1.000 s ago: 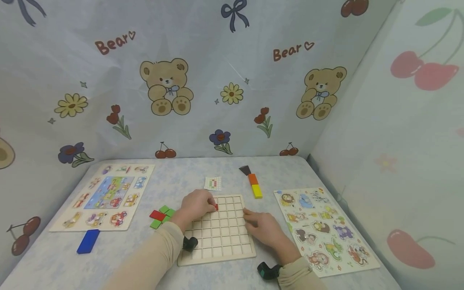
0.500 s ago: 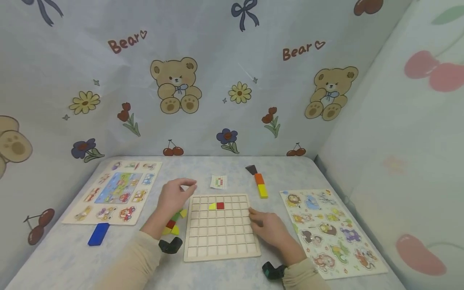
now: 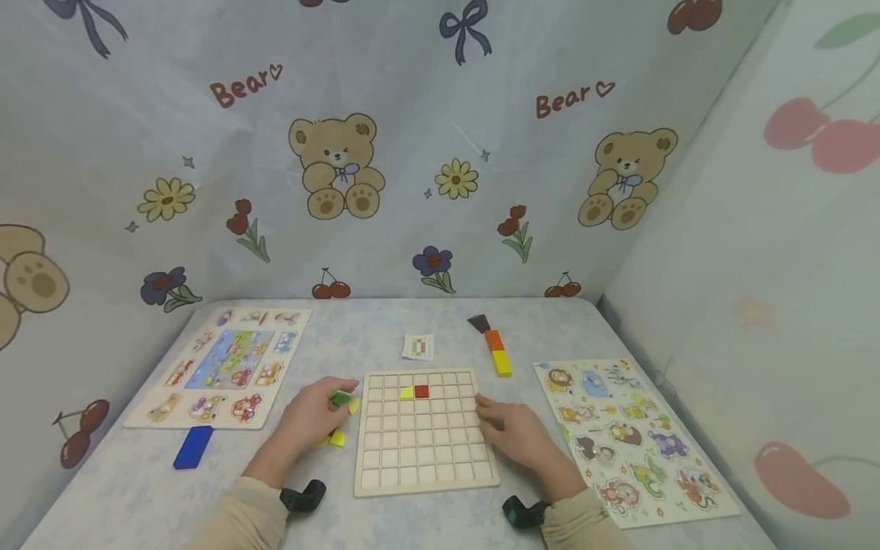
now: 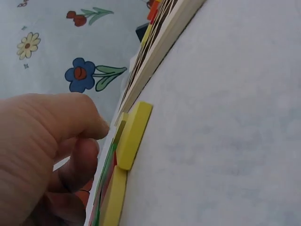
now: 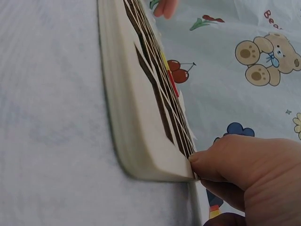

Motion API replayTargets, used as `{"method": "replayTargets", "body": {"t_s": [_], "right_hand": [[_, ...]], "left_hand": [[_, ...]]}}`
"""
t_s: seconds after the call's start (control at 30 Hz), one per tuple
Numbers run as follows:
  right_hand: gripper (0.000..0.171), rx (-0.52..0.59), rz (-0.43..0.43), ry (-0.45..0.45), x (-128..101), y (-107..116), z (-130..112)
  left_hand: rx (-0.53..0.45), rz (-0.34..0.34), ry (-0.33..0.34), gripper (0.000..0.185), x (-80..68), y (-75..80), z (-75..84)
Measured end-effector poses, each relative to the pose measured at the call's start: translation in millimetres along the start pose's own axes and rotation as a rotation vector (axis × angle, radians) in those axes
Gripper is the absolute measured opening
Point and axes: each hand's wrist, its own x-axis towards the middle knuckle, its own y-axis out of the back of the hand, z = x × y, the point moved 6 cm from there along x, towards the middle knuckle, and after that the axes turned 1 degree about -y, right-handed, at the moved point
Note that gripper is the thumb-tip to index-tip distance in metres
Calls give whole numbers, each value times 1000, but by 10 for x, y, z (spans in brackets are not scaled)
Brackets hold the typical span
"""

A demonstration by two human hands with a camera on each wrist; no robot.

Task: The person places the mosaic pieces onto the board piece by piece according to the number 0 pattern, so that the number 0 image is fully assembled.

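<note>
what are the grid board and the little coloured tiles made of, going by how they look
The grid board looks like pale unfinished wood or plywood: matt cream faces, a thick rounded edge and darker cut cells in the right wrist view. The yellow tile beside the left hand looks like painted wood, though it could be plastic: thick slab, flat even colour, slight sheen. The red tile in the board looks the same.

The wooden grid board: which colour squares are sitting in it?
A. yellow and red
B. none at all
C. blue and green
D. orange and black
A: the wooden grid board has a yellow square and a red square side by side in its second row.
</note>
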Motion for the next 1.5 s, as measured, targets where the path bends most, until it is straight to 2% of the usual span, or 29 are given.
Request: {"method": "replayTargets", "body": {"t_s": [0.17,0.3,0.77,1.2,1.33,1.43,1.5], "right_hand": [[35,0,-1,16,-7,-9,4],[35,1,-1,15,-8,-6,5],[36,23,-9,14,-18,-1,-15],[37,-4,-23,29,-8,33,-24],[37,-13,-34,24,-16,27,-20],[38,-19,-47,23,-17,21,-21],[38,-15,-48,27,-18,20,-22]], "left_hand": [[81,-25,-35,49,27,-87,-20],[97,-35,-46,47,39,-106,-32],[141,-62,-101,38,9,-20,-5],[300,-65,-170,39,-8,34,98],[362,-41,-215,40,-51,134,217],[383,-15,-271,39,-74,190,413],[398,8,-313,38,-58,175,565]]}}
